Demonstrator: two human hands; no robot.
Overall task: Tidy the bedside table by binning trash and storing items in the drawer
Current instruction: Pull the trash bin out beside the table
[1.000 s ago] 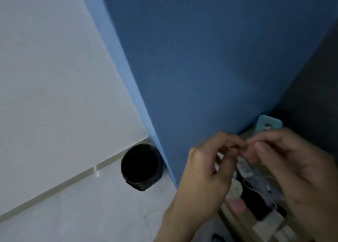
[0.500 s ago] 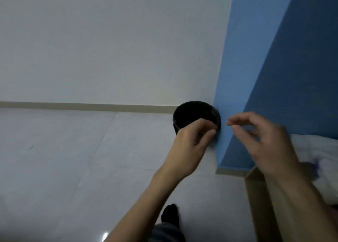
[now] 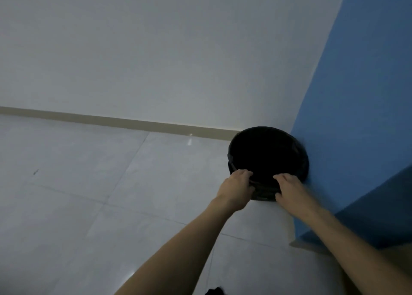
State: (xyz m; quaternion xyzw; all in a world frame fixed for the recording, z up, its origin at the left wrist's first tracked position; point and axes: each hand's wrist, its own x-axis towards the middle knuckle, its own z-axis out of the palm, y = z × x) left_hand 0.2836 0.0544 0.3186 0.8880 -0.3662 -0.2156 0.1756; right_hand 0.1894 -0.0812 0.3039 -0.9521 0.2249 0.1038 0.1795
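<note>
A round black bin [image 3: 267, 152] lined with a dark bag stands on the floor against the blue wall. My left hand [image 3: 236, 188] is at the bin's near rim with its fingers curled over the edge. My right hand [image 3: 289, 191] lies on the same rim a little to the right, blurred; whether it grips the rim cannot be told. No trash shows in either hand. The inside of the bin is too dark to see. The bedside table and its drawer are out of view.
The blue wall [image 3: 356, 116] juts out on the right, right behind the bin. A white wall with a beige skirting [image 3: 111, 118] runs across the back. Pale floor tiles [image 3: 89, 205] spread to the left. A dark foot tip [image 3: 214, 291] shows at the bottom edge.
My view swung left from the bedside table to the bin. Both hands, pinched together over the table a second ago, have reached down to the bin's near rim.
</note>
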